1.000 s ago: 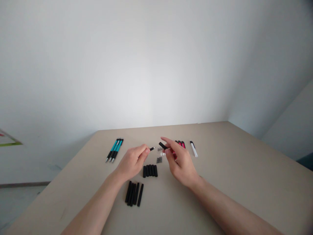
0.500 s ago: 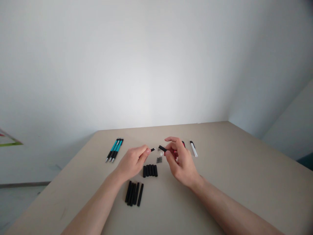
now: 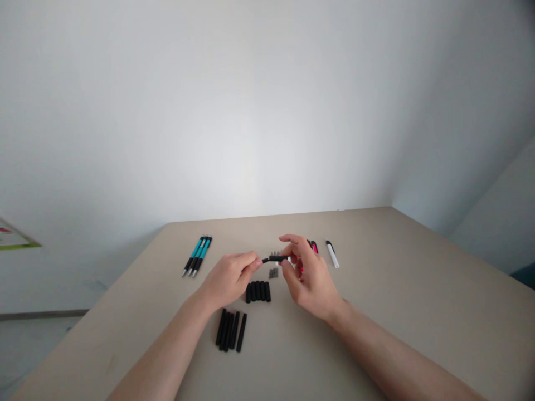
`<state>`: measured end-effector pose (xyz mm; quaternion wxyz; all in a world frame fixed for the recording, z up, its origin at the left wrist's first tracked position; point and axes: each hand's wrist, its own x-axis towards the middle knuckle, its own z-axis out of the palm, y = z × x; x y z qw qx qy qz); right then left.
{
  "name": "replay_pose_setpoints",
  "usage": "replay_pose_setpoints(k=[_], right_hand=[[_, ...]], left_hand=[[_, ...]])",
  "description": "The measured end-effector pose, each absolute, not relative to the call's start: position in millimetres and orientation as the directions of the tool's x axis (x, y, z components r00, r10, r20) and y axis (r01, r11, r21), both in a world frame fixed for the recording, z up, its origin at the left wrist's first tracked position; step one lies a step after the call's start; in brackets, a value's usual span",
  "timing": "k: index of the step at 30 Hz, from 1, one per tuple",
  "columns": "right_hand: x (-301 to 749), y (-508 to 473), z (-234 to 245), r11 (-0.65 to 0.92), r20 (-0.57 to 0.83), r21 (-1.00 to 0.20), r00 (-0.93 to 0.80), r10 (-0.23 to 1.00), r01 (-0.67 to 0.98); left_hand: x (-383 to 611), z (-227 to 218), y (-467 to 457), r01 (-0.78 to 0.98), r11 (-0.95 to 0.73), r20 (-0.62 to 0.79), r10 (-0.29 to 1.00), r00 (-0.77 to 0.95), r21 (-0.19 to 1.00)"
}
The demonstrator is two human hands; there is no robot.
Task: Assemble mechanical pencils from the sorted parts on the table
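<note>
My left hand point(image 3: 232, 277) is closed in a pinch on a thin black pen part point(image 3: 265, 260), most of it hidden by the fingers. Between the thumb and fingers of my right hand point(image 3: 309, 278) is a short black tube point(image 3: 277, 258), like a pen grip, lying nearly level. The thin part's end meets the tube's left opening; how far it goes in I cannot tell. Below the hands lies a row of short black tubes point(image 3: 258, 291). Small grey pieces point(image 3: 273, 273), perhaps springs, lie just under the held tube, with small pale tips point(image 3: 276, 253) behind it.
Three teal and black pens point(image 3: 197, 256) lie at the left of the beige table point(image 3: 376, 334). Several longer black tubes point(image 3: 229, 331) are grouped near the front. Behind my right hand, pink and black pen parts point(image 3: 315, 247) show partly; a white pen part point(image 3: 333, 254) lies farther right.
The black tube in my right hand has turned from slanted to nearly level. The thin part in my left hand has come to the tube's end, closing the gap.
</note>
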<state>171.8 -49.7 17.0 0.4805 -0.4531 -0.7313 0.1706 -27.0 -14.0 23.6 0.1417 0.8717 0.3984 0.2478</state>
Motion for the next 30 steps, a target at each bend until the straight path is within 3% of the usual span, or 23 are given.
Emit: replay_pose_setpoints(k=[17, 30], right_hand=[[173.9, -48.2, 19.9, 0.555, 0.565, -0.57, -0.201, 0.8, 0.606], [175.3, -45.9, 20.4, 0.544, 0.514, -0.557, -0.254, 0.819, 0.628]], left_hand=[[-29.0, 25.2, -15.3, 0.657, -0.692, 0.344, 0.72, 0.602, 0.298], [-31.2, 22.6, -14.0, 0.672, -0.699, 0.383, 0.706, 0.596, 0.245]])
